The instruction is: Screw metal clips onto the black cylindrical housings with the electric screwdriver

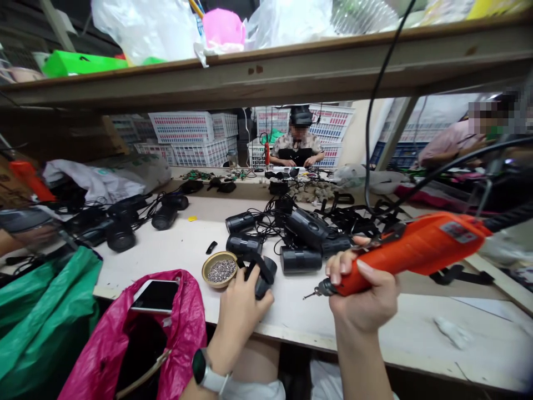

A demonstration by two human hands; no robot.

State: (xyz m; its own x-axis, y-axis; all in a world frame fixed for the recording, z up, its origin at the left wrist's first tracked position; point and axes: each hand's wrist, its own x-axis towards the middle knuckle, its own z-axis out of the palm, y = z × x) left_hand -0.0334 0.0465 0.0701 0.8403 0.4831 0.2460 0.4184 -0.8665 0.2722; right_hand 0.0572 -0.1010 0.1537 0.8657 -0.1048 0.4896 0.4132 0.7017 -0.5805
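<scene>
My right hand [368, 294] is wrapped round an orange electric screwdriver [416, 241], whose thin bit points left and down over the table. With my left hand [244, 300] I grip a black cylindrical device [268, 272] with a handle-like bracket, close to the table's front edge. My fingers hide part of it. Touching or just left of that hand is a round dish [220, 269] full of small metal screws. Behind my hands lies a pile of similar black cylinders [306, 228] with tangled cables.
A pink plastic bag [189, 300] with a phone [156, 294] on it hangs at the front left, beside a green bag [50, 311]. Black brackets [350, 208] lie at right. A loaded shelf [266, 66] spans overhead. A co-worker [297, 144] sits opposite.
</scene>
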